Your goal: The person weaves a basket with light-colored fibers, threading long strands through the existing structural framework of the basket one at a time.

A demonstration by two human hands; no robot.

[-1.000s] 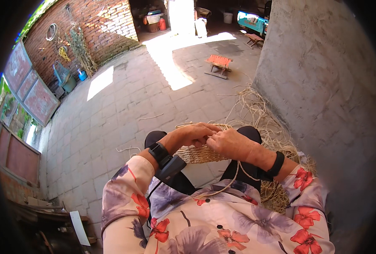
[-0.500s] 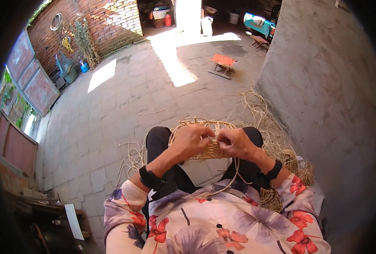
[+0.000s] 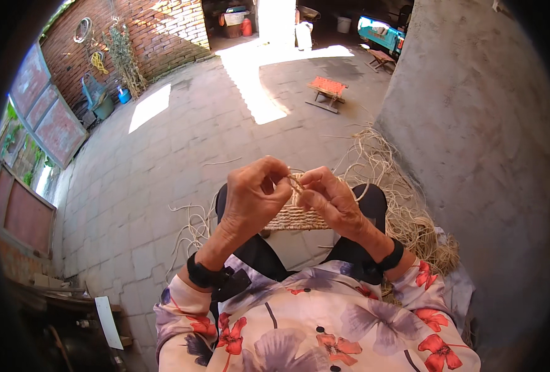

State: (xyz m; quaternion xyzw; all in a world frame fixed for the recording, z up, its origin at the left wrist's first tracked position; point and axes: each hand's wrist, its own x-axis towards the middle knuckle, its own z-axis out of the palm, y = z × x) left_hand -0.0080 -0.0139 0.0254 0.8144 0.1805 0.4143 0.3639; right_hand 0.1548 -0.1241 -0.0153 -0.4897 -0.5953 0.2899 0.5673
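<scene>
At the far left we see a red panelled gate [image 3: 45,118] and, past it, a brick wall [image 3: 157,31] with a thin bush [image 3: 125,56] and a blue bucket [image 3: 123,95] at its foot. The paved floor [image 3: 163,167] runs across the yard, with sunlit patches near the wall and in the middle.

Loose straw strands [image 3: 191,226] lie on the floor just left of our knees. Our left hand [image 3: 250,198] is raised over the lap, fingers curled in, thumb and forefinger pinched narrow on the straw braid [image 3: 295,186]. A black band [image 3: 205,273] sits at that wrist. The braid stands up between the two hands, and below it the woven straw mat [image 3: 296,218] lies flat across our lap, on the dark trousers, its near edge hidden behind the hands. Our right hand [image 3: 332,201] meets the left one at the braid, its fingertips closed tightly on the same strands; the two hands almost touch. It too has a black wrist band [image 3: 389,255].

Farther out on the floor stands a small stool with an orange seat [image 3: 328,88]. To the right a pile of raw straw [image 3: 411,217] lies on the floor against the foot of a grey concrete wall [image 3: 473,124], just beside our right leg. Our flowered blouse [image 3: 312,328] fills the lower edge.
</scene>
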